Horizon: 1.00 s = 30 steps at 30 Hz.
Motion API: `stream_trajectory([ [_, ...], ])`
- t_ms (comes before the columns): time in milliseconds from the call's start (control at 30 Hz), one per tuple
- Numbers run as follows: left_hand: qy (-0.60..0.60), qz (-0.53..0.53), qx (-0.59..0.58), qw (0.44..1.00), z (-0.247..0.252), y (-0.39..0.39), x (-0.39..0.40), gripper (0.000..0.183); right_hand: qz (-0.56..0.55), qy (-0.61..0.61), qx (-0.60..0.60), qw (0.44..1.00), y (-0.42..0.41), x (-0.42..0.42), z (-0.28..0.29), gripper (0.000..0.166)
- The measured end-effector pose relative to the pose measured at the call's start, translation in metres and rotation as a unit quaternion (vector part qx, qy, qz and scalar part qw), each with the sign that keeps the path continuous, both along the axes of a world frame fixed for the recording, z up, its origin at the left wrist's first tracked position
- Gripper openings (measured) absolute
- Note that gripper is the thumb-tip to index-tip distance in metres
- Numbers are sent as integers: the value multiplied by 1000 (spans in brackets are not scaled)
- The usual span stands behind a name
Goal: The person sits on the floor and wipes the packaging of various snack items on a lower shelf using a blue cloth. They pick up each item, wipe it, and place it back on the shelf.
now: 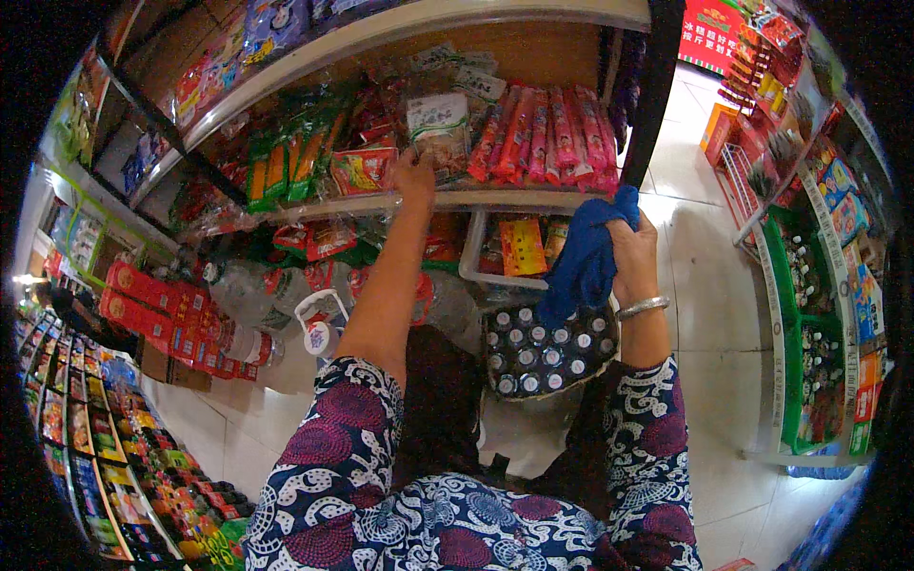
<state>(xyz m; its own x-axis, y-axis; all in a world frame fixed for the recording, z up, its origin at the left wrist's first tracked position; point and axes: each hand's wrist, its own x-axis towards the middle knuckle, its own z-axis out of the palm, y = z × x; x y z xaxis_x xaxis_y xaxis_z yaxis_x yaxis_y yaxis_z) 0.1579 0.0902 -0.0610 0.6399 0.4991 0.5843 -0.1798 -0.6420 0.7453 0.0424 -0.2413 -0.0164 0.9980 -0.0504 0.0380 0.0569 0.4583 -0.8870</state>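
My right hand (pixel 635 258), with a silver bangle at its wrist, grips a dark blue cloth (pixel 587 250) near the right end of a shelf. The cloth hangs down over a box of capped bottles (pixel 546 353). My left hand (pixel 415 175) reaches onto the shelf, at the lower left edge of a clear packet with a white top (pixel 437 118). Its fingers are partly hidden, so I cannot tell whether they grip the packet. Left of that hand lies a red snack packet (pixel 364 171). A row of pink and red wrapped sticks (pixel 544 139) is to the right.
Below the shelf board (pixel 493 200) stand a translucent plastic bin (pixel 471 250) and large clear bottles (pixel 250 289) with red handles. Red cartons (pixel 168 307) are at left. Beyond the tiled aisle (pixel 703 300), another rack holds green trays (pixel 789 332).
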Motion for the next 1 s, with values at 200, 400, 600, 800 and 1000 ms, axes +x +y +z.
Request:
stream_trajectory([
  [200, -151, 22, -44, 987, -20, 24, 17, 45, 7, -6, -31, 999, 6, 3, -2, 17],
  [400, -120, 157, 65, 978, -18, -60, -14, 58, -25, 11, -30, 999, -4, 2, -3, 17],
  [600, 51, 147, 147, 977, -21, -81, -35, 67, -14, 5, -24, 1000, -3, 2, -5, 17],
  [800, 90, 142, 261, 951, -39, -49, -15, 71, -13, 1, -7, 1000, 5, 0, 0, 14],
  [1000, 112, 11, 95, 989, -43, -26, 1, 67, -8, 5, -17, 1000, -1, 3, -6, 17],
])
